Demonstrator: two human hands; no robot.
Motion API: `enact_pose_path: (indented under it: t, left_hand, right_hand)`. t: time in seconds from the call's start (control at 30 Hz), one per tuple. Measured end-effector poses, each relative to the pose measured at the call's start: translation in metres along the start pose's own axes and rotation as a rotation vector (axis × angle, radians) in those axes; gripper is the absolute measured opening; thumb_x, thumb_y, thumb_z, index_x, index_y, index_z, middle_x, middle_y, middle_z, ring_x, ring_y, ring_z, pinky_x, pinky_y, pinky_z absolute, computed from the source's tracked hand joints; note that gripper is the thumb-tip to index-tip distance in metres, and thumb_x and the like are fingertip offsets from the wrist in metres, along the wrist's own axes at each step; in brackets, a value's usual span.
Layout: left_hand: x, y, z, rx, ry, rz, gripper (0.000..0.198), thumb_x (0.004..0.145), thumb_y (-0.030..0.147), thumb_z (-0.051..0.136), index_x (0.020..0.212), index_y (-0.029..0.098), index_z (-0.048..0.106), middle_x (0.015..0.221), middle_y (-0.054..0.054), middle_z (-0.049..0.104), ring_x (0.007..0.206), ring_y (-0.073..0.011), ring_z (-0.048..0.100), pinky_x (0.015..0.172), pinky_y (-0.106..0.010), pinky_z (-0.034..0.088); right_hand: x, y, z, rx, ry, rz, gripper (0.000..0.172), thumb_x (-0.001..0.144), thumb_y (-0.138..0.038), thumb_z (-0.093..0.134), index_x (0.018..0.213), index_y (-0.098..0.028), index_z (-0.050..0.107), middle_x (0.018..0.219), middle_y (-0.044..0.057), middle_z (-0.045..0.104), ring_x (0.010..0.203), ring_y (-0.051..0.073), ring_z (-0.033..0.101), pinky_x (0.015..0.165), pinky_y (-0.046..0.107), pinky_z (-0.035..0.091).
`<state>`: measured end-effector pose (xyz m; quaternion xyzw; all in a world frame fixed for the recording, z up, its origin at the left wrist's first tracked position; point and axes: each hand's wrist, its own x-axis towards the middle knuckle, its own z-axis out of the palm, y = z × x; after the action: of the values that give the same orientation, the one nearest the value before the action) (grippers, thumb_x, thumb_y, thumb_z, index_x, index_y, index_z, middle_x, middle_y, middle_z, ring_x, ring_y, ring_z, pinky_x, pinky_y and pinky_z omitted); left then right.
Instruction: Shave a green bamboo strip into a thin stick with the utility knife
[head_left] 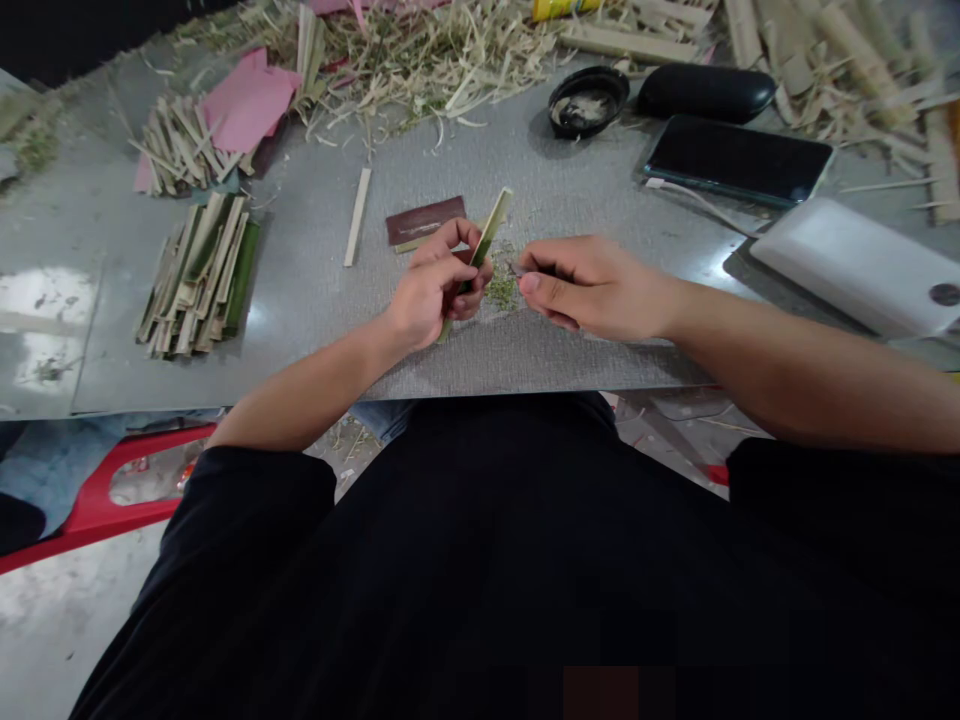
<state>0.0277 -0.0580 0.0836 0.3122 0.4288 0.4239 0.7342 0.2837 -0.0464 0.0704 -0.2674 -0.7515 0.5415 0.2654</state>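
The likeliest trouble is a cut: the small blade (517, 269) points towards the fingers of the left hand (435, 290), so a slip off the smooth-looking bamboo strip (491, 228) could send it into them. The strip is narrow and might twist if the grasp were loose, letting an edge bite too deep. Both hands are close to the near edge of the worktop (300, 300), so anything dropped might go over it.

The bamboo strip is in the left hand — gripped between thumb and fingers, tilted, its upper end leaning right and towards the far edge, its lower end showing below the fingers. The right hand (592, 290) lies just to the right, apart from the strip, pinching the small blade, most of which its fingers hide.

Between the hands, near the middle of the near edge, green shavings (501, 292) lie scattered. Beyond the left hand, towards the far edge, is a brown rectangular piece (425, 220); to its left lies a pale strip (358, 217). Farther off, towards the near left corner, sits a pile of cut strips (199, 275).
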Motion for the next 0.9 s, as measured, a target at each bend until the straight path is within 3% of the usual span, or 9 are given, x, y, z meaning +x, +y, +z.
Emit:
enact_pose_path:
  t: [0.07,0.2,0.33,0.47,0.57,0.7,0.9]
  left_hand:
    - [0.001,-0.004,-0.004,0.031,-0.041,0.021,0.028,0.09,0.002,0.066,0.102,0.026,0.059,0.073,0.004,0.06,0.045,-0.0062,0.04,0.047,-0.013,0.027]
    - [0.003,-0.011,-0.009,0.136,-0.124,0.037,0.025,0.087,0.008,0.069,0.102,0.026,0.062,0.07,0.003,0.062,0.044,-0.0077,0.04,0.046,-0.015,0.025]
    - [0.002,-0.012,-0.009,0.221,-0.167,0.045,0.027,0.08,0.015,0.071,0.102,0.027,0.06,0.07,0.004,0.062,0.044,-0.0091,0.037,0.046,-0.019,0.024]
    - [-0.003,-0.012,-0.007,0.263,-0.21,0.089,0.033,0.088,0.013,0.084,0.104,0.028,0.059,0.076,0.005,0.063,0.052,-0.0082,0.039,0.051,-0.021,0.03]
    - [-0.007,-0.011,-0.005,0.254,-0.148,0.057,0.045,0.095,0.02,0.102,0.107,0.029,0.06,0.08,0.007,0.06,0.057,-0.0082,0.041,0.054,-0.022,0.033]
    - [-0.007,-0.011,-0.004,0.18,0.005,0.027,0.061,0.091,0.031,0.12,0.115,0.031,0.063,0.086,0.006,0.057,0.067,-0.013,0.056,0.059,-0.026,0.039]
    - [-0.004,-0.012,-0.008,0.217,-0.003,0.063,0.066,0.085,0.031,0.126,0.111,0.031,0.065,0.09,0.004,0.057,0.076,-0.0163,0.059,0.067,-0.03,0.042]
  right_hand:
    - [0.003,-0.002,0.004,0.046,0.016,0.084,0.054,0.132,-0.054,0.084,0.091,-0.025,0.063,0.065,-0.004,0.064,0.047,0.011,0.052,0.044,0.027,0.037]
    - [0.009,-0.002,0.012,0.177,0.026,0.186,0.056,0.12,-0.057,0.102,0.089,-0.025,0.069,0.063,-0.003,0.067,0.044,0.011,0.056,0.041,0.028,0.037]
    - [0.011,0.001,0.013,0.245,0.031,0.212,0.059,0.111,-0.062,0.111,0.089,-0.024,0.071,0.065,0.0,0.072,0.046,0.014,0.063,0.043,0.029,0.048]
    - [0.011,-0.001,0.013,0.296,-0.03,0.222,0.058,0.109,-0.067,0.111,0.092,-0.024,0.076,0.067,0.002,0.077,0.05,0.019,0.072,0.046,0.031,0.057]
    - [0.011,-0.005,0.014,0.323,-0.041,0.232,0.063,0.105,-0.075,0.111,0.095,-0.024,0.076,0.067,0.001,0.076,0.05,0.02,0.074,0.046,0.032,0.057]
    - [0.011,-0.006,0.016,0.384,-0.044,0.241,0.069,0.107,-0.085,0.105,0.097,-0.025,0.072,0.068,0.001,0.075,0.05,0.02,0.073,0.049,0.032,0.059]
    - [0.01,-0.001,0.018,0.468,-0.039,0.265,0.057,0.12,-0.073,0.095,0.103,-0.026,0.069,0.068,-0.001,0.077,0.05,0.02,0.072,0.047,0.031,0.056]
